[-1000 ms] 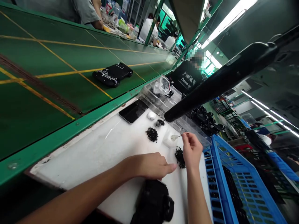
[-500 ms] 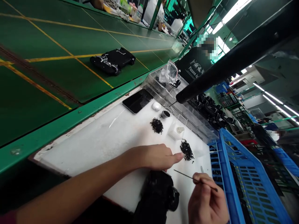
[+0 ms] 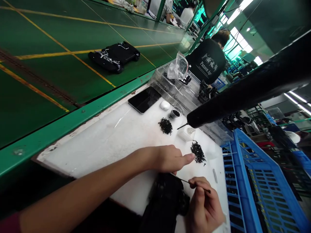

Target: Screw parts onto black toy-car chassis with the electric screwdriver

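Observation:
A black part with a wheel-like round piece [image 3: 164,200] lies at the front edge of the white work surface. My left hand [image 3: 170,158] is closed at its far end, thumb stretched toward a pile of black screws [image 3: 198,152]; what its fingers hold is hidden. My right hand [image 3: 206,204] pinches a thin dark metal rod [image 3: 182,180], whose far end reaches the black part beneath my left hand. A second screw pile [image 3: 165,126] and a small cup of screws [image 3: 175,113] lie farther back. Near the cup hangs a black powered screwdriver [image 3: 209,113] with a thin bit.
A phone [image 3: 144,99], a white case [image 3: 165,105] and a clear divided tray [image 3: 179,92] line the back. A blue crate [image 3: 264,181] stands at the right. On the green conveyor [image 3: 60,74] lies a black chassis [image 3: 114,56]. Another person [image 3: 207,61] sits beyond.
My right hand has moved left, bringing the rod to the black part under my left hand. The hanging screwdriver appears lower in the view, which has shifted slightly.

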Demonstrator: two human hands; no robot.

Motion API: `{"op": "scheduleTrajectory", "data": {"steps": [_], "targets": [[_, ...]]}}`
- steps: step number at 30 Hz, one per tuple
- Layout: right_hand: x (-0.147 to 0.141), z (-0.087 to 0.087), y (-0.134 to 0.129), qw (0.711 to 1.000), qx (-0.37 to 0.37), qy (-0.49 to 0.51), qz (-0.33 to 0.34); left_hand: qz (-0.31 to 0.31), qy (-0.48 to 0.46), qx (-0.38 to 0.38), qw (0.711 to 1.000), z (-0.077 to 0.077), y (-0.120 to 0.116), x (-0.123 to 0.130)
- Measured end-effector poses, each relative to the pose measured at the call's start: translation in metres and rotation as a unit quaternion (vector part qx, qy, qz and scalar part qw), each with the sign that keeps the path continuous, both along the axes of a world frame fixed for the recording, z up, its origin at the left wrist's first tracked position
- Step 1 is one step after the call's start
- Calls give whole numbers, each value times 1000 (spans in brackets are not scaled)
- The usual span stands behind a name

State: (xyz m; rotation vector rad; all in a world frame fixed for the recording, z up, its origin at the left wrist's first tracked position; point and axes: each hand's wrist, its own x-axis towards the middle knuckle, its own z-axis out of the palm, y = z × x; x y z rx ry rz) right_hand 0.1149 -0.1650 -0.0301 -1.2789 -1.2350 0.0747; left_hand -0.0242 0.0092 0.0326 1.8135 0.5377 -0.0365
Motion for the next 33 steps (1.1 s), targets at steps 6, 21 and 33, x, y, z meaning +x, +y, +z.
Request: {"op": "scheduleTrajectory", "data": {"steps": [6,21,33], "targets": [[-1,0,0,1000,-13,0,5,-6,0,6,1000,2,0,0],[3,8,3,991,88,62,-78,9,26,-19,999,-3,0,-2],[-6,11,3,994,53,45,-80,-1,27,-7,1000,-8,0,1]]}}
